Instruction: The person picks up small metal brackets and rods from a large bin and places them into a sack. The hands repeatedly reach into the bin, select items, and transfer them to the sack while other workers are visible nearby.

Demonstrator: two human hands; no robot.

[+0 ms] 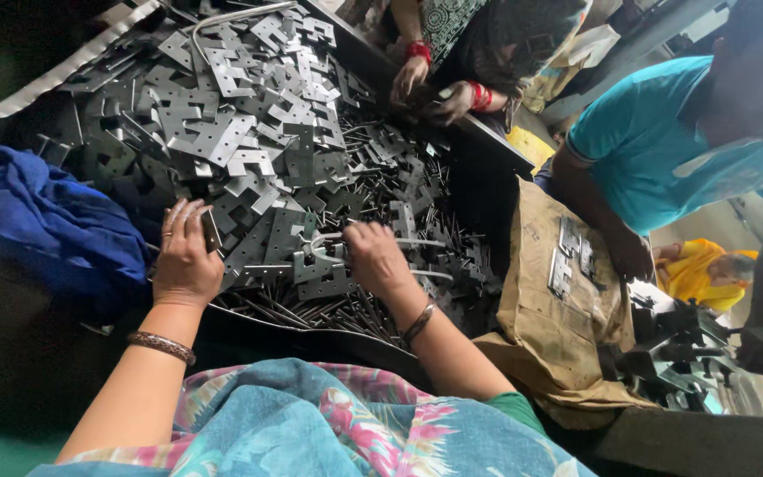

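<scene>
Left to right: blue cloth (41, 221); my left hand (185, 256), fingers closed on a small flat metal plate (212, 230) at the heap's near edge; my right hand (374, 256), curled into the perforated brackets (249, 132), its hold hidden. I judge the plates stiff, light, sharp-edged; take them by the flat faces. The pile crowds both hands, a co-worker's hands (430, 88) beyond.
</scene>
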